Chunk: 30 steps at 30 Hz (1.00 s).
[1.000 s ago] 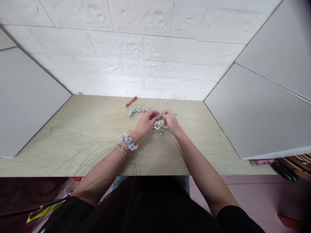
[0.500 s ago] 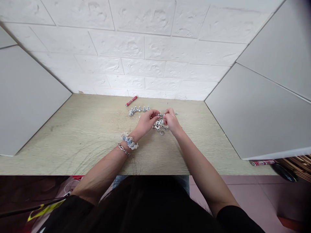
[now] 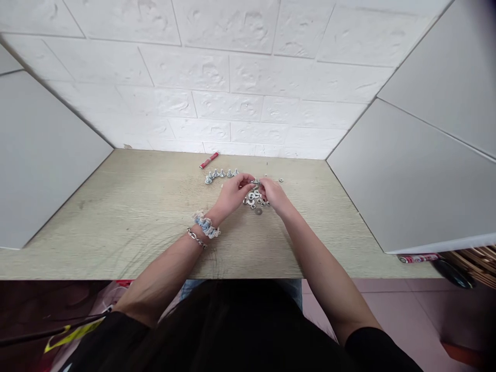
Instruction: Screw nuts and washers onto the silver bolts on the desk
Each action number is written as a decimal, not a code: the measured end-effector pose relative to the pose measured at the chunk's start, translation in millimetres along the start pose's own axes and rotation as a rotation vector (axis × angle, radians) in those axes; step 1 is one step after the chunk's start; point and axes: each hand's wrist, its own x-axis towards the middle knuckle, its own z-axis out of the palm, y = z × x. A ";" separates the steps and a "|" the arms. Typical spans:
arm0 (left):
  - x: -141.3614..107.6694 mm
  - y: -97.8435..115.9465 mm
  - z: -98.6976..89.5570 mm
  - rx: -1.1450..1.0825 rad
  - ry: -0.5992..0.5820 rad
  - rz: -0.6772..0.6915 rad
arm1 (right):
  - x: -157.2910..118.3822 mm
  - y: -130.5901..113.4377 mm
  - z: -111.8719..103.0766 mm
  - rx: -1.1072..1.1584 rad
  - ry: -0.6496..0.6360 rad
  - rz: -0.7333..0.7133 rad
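Note:
Thumb and fingers of my left hand (image 3: 234,189) pinch a small metal bolt (image 3: 254,182) that lies sideways between my hands. From the other side my right hand (image 3: 274,194) closes its fingers on the bolt's right end; whether a nut is there I cannot make out. Below my fingertips lies a loose pile of washers (image 3: 258,212) and nuts (image 3: 253,206), partly covered by my right hand. Left of my hands several bolts with washers (image 3: 222,173) stand upright in a curved row.
A red marker-like tube (image 3: 209,160) lies near the white brick wall (image 3: 248,108). One nut (image 3: 281,180) sits apart, right of my right hand. Grey panels (image 3: 418,175) flank the wooden table (image 3: 147,217). Another red tube (image 3: 418,258) and a dark object (image 3: 453,274) are at the right edge.
My right hand's fingers have turned and shifted slightly around the end of the bolt. My left hand stays in place holding it.

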 end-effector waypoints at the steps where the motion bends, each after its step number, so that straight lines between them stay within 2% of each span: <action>1: -0.1 0.6 -0.1 0.002 0.001 -0.006 | -0.3 -2.0 -0.1 0.052 0.009 0.020; 5: -0.4 0.8 0.3 0.012 0.007 -0.003 | -0.8 -5.2 -1.9 0.165 0.065 0.080; 11: 0.3 -1.8 0.4 0.020 0.008 0.017 | -2.9 -1.1 -0.4 -0.046 -0.049 0.110; 14: 0.8 -0.3 -0.4 0.020 0.008 0.006 | -4.4 -4.4 1.2 0.030 -0.013 0.105; 19: 1.1 0.8 -0.6 0.015 0.013 0.002 | -3.8 -8.2 0.0 0.214 -0.074 0.098; 21: 1.1 -0.2 -0.1 0.029 0.017 0.003 | -3.0 -7.7 -0.8 0.236 -0.057 0.102; 25: 0.8 -1.6 0.9 0.027 0.011 0.009 | -1.9 -4.9 -1.0 0.171 -0.006 0.111; 30: -1.3 0.2 0.7 0.044 -0.008 0.047 | -0.2 1.1 -1.1 0.030 -0.055 0.135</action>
